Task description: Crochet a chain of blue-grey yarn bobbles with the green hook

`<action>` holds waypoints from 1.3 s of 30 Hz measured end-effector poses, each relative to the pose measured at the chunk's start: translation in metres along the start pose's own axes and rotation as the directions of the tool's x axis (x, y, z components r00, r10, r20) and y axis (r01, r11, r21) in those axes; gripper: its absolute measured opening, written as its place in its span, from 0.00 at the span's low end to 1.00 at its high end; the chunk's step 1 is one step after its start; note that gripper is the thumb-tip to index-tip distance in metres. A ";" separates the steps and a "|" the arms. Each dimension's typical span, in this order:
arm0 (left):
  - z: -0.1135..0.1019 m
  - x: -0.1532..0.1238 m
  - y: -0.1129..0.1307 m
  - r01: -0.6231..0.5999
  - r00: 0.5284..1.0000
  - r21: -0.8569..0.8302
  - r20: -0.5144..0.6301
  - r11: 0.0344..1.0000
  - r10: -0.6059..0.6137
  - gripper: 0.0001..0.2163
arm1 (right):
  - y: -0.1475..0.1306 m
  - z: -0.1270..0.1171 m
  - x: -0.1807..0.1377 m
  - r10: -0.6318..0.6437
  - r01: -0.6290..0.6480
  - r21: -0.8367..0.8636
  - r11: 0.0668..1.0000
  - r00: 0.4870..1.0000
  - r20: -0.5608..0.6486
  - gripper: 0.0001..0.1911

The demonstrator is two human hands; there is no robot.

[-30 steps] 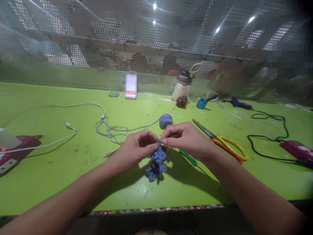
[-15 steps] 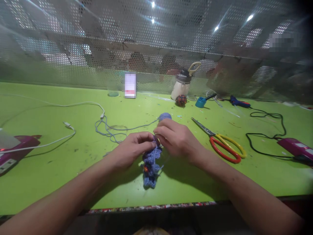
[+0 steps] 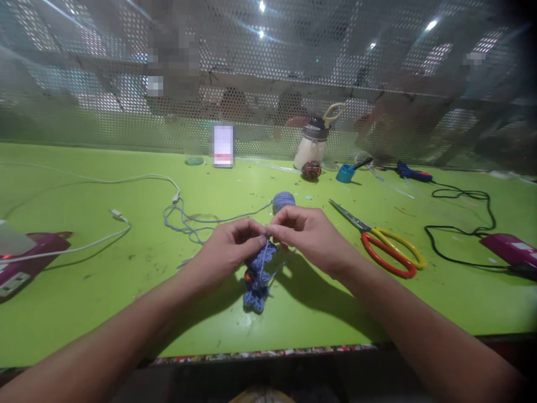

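Note:
A blue-purple crocheted piece with ruffled edges and a small orange-red spot hangs down from my fingers above the green table. My left hand pinches its upper end between thumb and forefinger. Thumb and forefinger of my right hand are pressed together right at that same end; what they grip there is too small to make out. A loose strand runs down across the front of the piece. Just beyond my right hand sits a ball of blue-purple yarn, its strand trailing left in loops on the table.
Scissors with red and yellow handles lie to the right. Farther back stand a phone, a bottle, a multicoloured ball, a blue pot and a glue gun. Purple power strips and cables flank both sides.
My right hand has turned, its thumb now showing against the forefinger at the top of the piece. The crocheted piece's lower end has risen slightly and swung a little left.

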State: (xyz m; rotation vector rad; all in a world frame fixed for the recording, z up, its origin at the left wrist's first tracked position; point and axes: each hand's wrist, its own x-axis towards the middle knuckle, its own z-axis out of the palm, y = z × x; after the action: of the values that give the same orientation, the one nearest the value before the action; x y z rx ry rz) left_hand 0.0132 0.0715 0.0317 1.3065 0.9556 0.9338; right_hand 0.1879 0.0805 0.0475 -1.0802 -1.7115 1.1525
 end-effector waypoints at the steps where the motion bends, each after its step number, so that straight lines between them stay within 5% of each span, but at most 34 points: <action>1: 0.000 0.000 0.001 0.001 1.000 0.010 -0.001 1.000 -0.001 0.05 | 0.001 -0.002 0.001 0.041 -0.044 0.058 0.997 0.998 0.036 0.12; 4: 0.000 -0.001 0.002 0.007 1.000 0.028 0.027 1.000 -0.008 0.05 | 0.003 -0.008 0.006 0.070 -0.076 0.075 0.994 0.994 0.083 0.14; 6: -0.002 -0.001 0.000 0.028 0.997 0.006 0.073 1.000 -0.029 0.05 | 0.004 -0.010 0.008 -0.123 0.125 -0.143 0.982 0.992 0.027 0.11; 8: -0.004 -0.002 -0.001 0.059 0.991 -0.040 0.123 0.997 -0.054 0.06 | 0.003 -0.012 0.009 -0.439 0.424 -0.463 0.779 0.895 0.080 0.09; 10: -0.006 -0.002 -0.003 0.062 0.986 -0.080 0.157 0.995 -0.049 0.06 | 0.000 -0.013 0.007 -0.618 0.613 -0.661 0.434 0.736 0.277 0.11; 12: -0.008 -0.002 -0.003 0.055 0.983 -0.097 0.178 0.994 -0.037 0.05 | -0.004 -0.016 0.005 -0.619 0.677 -0.713 0.180 0.641 0.453 0.14; 15: -0.009 -0.001 -0.003 0.076 0.984 -0.114 0.167 0.991 -0.056 0.05 | -0.012 -0.021 0.003 -0.552 0.689 -0.725 -0.016 0.598 0.581 0.16; 21: -0.010 -0.001 0.000 0.088 0.985 -0.135 0.161 0.987 -0.065 0.04 | -0.039 -0.031 0.008 -0.383 0.750 -0.646 -0.143 0.560 0.735 0.18; 25: -0.008 -0.005 0.004 0.143 0.966 -0.140 0.235 0.980 -0.108 0.06 | -0.050 -0.027 0.012 -0.272 0.693 -0.683 -0.231 0.628 0.729 0.18; 29: -0.005 -0.009 0.006 0.115 0.956 -0.097 0.282 0.989 -0.084 0.06 | -0.051 -0.012 0.018 -0.328 0.521 -0.852 -0.051 0.797 0.507 0.08; 32: -0.004 -0.009 0.006 0.063 0.971 -0.095 0.235 0.993 -0.039 0.07 | -0.053 -0.005 0.025 -0.356 0.342 -0.881 0.326 0.908 0.221 0.06; 36: -0.004 -0.007 0.004 -0.007 0.986 -0.066 0.165 0.998 0.017 0.09 | -0.056 -0.001 0.032 -0.110 0.060 -0.456 0.888 0.990 -0.084 0.09; 39: -0.004 -0.005 0.002 -0.026 0.991 -0.061 0.132 0.998 0.034 0.08 | -0.050 0.002 0.032 0.049 -0.055 -0.050 0.997 0.992 -0.121 0.09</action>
State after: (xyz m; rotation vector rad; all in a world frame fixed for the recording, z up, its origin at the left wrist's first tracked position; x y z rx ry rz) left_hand 0.0081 0.0685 0.0336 1.3190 0.8014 0.8803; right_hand 0.1647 0.0991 0.0995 -1.2083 -1.6376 1.0574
